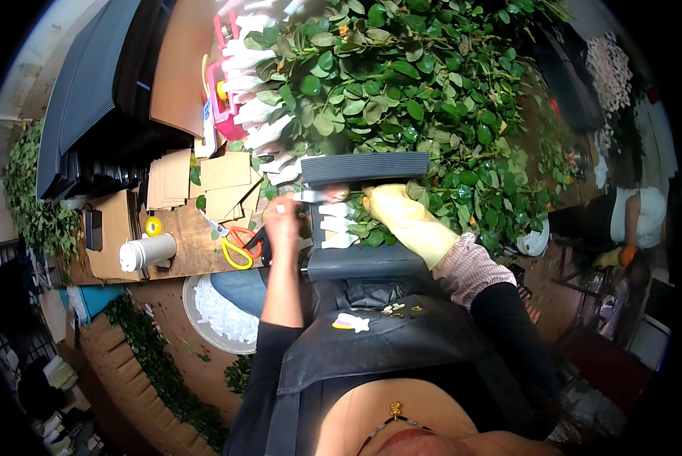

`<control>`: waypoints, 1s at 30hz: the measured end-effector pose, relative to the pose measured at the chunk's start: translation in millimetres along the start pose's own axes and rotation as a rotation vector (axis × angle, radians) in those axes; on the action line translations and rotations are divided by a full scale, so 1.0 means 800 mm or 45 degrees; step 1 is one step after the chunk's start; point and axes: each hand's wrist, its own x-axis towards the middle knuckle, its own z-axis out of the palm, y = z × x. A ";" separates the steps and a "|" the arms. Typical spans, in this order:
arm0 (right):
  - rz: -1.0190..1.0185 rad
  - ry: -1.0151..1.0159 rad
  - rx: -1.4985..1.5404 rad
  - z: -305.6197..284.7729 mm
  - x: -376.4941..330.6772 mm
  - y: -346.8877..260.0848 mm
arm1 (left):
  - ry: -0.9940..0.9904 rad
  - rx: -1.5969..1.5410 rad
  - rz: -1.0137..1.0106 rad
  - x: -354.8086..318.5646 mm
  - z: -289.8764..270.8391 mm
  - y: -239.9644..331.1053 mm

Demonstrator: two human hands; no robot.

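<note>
Okay, bare left hand [282, 220] is at the left end of the dark ribbed carton [367, 262], fingers blurred, can't tell if pinching; right hand [403, 216] in a pale yellow glove reaches over the carton's right end, finger state also unclear. White-sleeved flower heads [338, 226] sit in the carton between the hands, leaves running right under the glove. Further out: leafy stem pile [409, 83] beyond the carton, orange-handled scissors [251, 235], cardboard pieces [227, 182] and white bottle [149, 251] left on the bench [193, 234].
</note>
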 end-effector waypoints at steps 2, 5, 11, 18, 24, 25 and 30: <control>0.014 -0.140 0.099 -0.019 -0.007 0.001 | -0.004 -0.057 0.181 0.006 -0.033 0.021; 0.089 -0.369 0.124 -0.031 -0.007 0.005 | -0.250 0.459 0.455 0.000 -0.052 0.035; -0.049 -0.141 -0.191 0.018 0.014 0.007 | -0.426 1.104 0.379 -0.014 0.018 0.014; -0.015 -0.199 -0.029 0.016 0.011 0.017 | -0.126 0.601 0.081 -0.003 -0.031 0.017; -0.096 -0.309 -0.012 0.006 0.006 0.019 | -0.535 0.960 0.186 -0.022 -0.053 0.037; -0.082 -0.274 -0.081 0.012 0.005 0.016 | -0.548 1.066 0.230 -0.026 -0.040 0.032; -0.174 0.112 -0.137 0.046 -0.004 0.017 | -0.683 0.926 0.123 -0.027 -0.007 0.010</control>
